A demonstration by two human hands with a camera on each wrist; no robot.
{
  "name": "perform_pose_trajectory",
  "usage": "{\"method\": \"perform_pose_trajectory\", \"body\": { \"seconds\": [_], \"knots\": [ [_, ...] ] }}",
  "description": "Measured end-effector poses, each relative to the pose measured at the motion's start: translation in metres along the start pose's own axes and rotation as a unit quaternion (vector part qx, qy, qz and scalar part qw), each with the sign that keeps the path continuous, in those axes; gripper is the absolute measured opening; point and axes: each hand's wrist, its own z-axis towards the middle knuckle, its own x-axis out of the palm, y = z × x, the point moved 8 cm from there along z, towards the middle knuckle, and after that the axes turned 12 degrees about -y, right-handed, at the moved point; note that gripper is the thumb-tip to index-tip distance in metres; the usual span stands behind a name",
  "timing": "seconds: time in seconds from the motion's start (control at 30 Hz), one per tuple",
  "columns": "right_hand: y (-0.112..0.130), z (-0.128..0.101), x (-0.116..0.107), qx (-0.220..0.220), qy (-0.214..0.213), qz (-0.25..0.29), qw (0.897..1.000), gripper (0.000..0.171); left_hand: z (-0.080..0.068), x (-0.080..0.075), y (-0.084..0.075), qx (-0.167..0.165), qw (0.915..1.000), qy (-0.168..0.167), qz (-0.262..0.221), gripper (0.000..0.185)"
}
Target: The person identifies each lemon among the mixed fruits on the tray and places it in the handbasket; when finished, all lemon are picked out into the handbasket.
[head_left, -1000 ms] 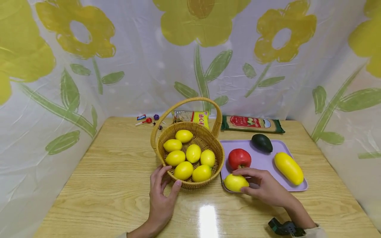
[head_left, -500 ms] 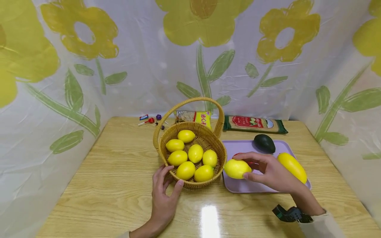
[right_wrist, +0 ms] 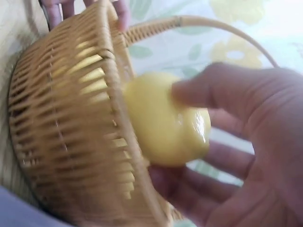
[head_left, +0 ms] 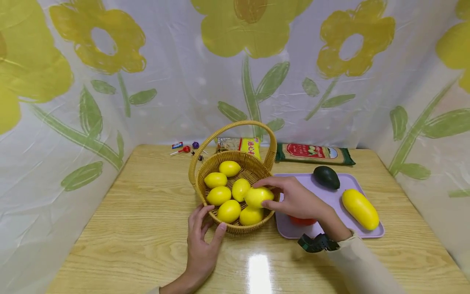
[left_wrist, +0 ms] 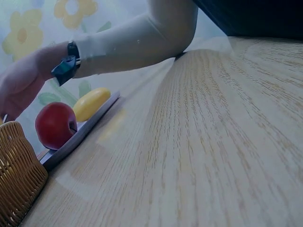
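While it hangs over the basket's right rim, right hand (head_left: pixel 296 201): fingers curled round a smooth yellow lemon (head_left: pixel 258 197).
Left hand (head_left: pixel 201 241): fingers loosely bent, tips touching the near wall of the round woven wicker basket with a hoop handle (head_left: pixel 235 227).
Basket: middle of the wooden table (head_left: pixel 139 228), other yellow lemons (head_left: pixel 224 192) inside.
Flat purple tray (head_left: pixel 332 200): just right of the basket, with a red apple (head_left: pixel 302 221), dark green avocado (head_left: pixel 326 177), long yellow fruit (head_left: pixel 360 208).
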Motion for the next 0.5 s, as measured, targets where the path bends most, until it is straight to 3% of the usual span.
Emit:
{"method": "perform_pose_trajectory", "body": {
  "seconds": [0.27, 0.5],
  "knots": [
    [0.009, 0.024, 0.030, -0.012, -0.007, -0.091, 0.996, 0.044, 0.000, -0.001, 0.001, -0.004, 1.0000, 0.001, 0.006, 0.053],
    [0.011, 0.033, 0.052, -0.047, -0.019, -0.164, 0.985, 0.038, 0.000, 0.000, 0.001, 0.001, 1.0000, 0.001, 0.003, 0.052]
  ]
}}
